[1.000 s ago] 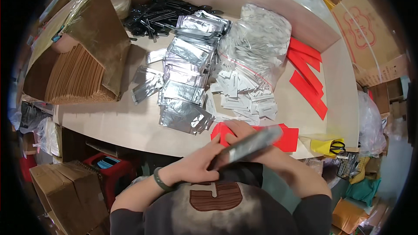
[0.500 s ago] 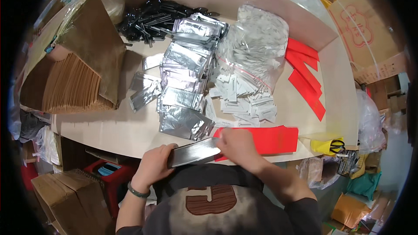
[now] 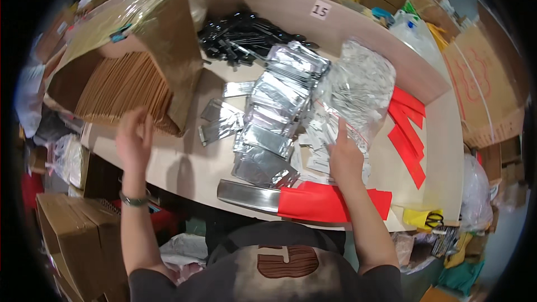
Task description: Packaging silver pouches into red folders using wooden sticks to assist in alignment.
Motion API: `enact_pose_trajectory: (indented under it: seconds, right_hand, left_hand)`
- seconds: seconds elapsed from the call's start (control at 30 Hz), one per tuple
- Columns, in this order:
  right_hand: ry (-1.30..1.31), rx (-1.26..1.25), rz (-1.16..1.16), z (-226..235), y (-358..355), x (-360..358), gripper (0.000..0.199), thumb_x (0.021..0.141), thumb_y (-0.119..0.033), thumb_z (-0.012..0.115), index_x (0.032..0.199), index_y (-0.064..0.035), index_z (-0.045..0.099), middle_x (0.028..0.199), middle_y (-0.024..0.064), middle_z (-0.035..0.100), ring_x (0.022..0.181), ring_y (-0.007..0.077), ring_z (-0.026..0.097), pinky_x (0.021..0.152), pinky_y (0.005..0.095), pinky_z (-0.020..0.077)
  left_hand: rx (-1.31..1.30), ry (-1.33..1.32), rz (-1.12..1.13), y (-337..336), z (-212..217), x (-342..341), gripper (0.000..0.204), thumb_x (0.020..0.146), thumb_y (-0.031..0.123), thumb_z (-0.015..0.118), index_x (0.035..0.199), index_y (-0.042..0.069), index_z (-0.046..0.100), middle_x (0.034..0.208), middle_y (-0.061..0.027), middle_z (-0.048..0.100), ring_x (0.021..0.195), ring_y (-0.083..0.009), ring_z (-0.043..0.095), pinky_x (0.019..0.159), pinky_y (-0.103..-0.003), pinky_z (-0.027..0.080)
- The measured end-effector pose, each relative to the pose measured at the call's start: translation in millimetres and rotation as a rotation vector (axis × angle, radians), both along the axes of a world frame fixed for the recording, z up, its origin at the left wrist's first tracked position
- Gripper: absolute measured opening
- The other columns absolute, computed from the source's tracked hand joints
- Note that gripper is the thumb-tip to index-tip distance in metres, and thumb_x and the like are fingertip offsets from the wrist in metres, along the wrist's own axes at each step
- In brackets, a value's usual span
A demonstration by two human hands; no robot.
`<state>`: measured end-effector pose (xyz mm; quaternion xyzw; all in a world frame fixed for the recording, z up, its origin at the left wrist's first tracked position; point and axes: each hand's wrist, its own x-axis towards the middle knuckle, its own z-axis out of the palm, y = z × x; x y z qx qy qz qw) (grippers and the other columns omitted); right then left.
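My left hand (image 3: 134,140) is at the front of an open carton (image 3: 184,45), its fingertips against upright brown cardboard pieces (image 3: 120,86) packed inside. Those fingers are partly spread and no object shows in them. Over a scatter of small white slips (image 3: 314,151), my right hand (image 3: 345,156) stretches out its index finger; the others are curled. A long silver foil pouch (image 3: 246,196) lies at the table's front edge, meeting a stack of red strips (image 3: 310,201). Beyond it, flat silver packets (image 3: 274,114) overlap in a column.
Black glossy pieces (image 3: 246,33) are heaped at the back. Right of the silver column stands a clear bag (image 3: 361,75) full of white slips. More red strips (image 3: 408,142) fan out at the right. Scissors (image 3: 433,220) lie on something yellow at the right front edge.
Both hands have let go of the silver pouch, which now lies on the table. My left hand has moved left to the carton; my right hand has gone up over the white slips.
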<state>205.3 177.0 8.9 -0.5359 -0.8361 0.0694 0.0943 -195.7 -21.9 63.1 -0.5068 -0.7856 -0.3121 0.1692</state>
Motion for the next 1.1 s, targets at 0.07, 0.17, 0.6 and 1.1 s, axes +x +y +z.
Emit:
enact_pose_trajectory:
  seconds: [0.07,0.17,0.6,1.1]
  right_hand:
    - [0.452,0.048,0.355,-1.7,-10.4,-9.9,0.025,0.084,-0.014,0.064,0.107,-0.0038,0.066,0.096,0.0177,0.067,0.085,0.0378,0.064,0.077,0.0458,0.0511]
    - [0.452,-0.061,0.57,-9.0,-37.8,-76.1,0.012,0.084,-0.013,0.064,0.09,-0.0035,0.068,0.098,0.0145,0.067,0.091,0.0351,0.064,0.082,0.042,0.0514]
    - [0.252,-0.002,0.648,-32.6,-37.9,-92.4,0.014,0.075,-0.004,0.063,0.089,-0.0004,0.061,0.102,0.0182,0.064,0.093,0.0368,0.062,0.081,0.0422,0.0515]
    - [0.255,0.041,0.85,4.7,-121.6,-61.4,0.022,0.078,-0.013,0.073,0.095,-0.0033,0.062,0.107,0.0145,0.061,0.097,0.0337,0.058,0.083,0.0437,0.0464]
  left_hand:
    - [-0.051,0.07,0.139,10.9,6.5,-28.6,0.033,0.079,0.008,0.07,0.11,0.001,0.066,0.102,-0.017,0.066,0.09,-0.0337,0.065,0.077,-0.042,0.051]
    - [-0.516,-0.133,0.153,25.2,-22.7,-83.7,0.018,0.077,0.012,0.069,0.086,-0.003,0.068,0.087,-0.0259,0.065,0.084,-0.0425,0.063,0.073,-0.048,0.051]
    - [-0.257,-0.008,0.308,35.1,-21.1,-66.1,0.02,0.084,0.004,0.054,0.1,0.0,0.066,0.091,-0.0242,0.065,0.089,-0.0438,0.062,0.076,-0.049,0.049]
    - [-0.128,-1.423,-0.248,-65.5,-91.8,101.9,0.008,0.091,0.008,0.065,0.088,0.0,0.066,0.08,0.0031,0.062,0.073,-0.0038,0.053,0.067,-0.02,0.043]
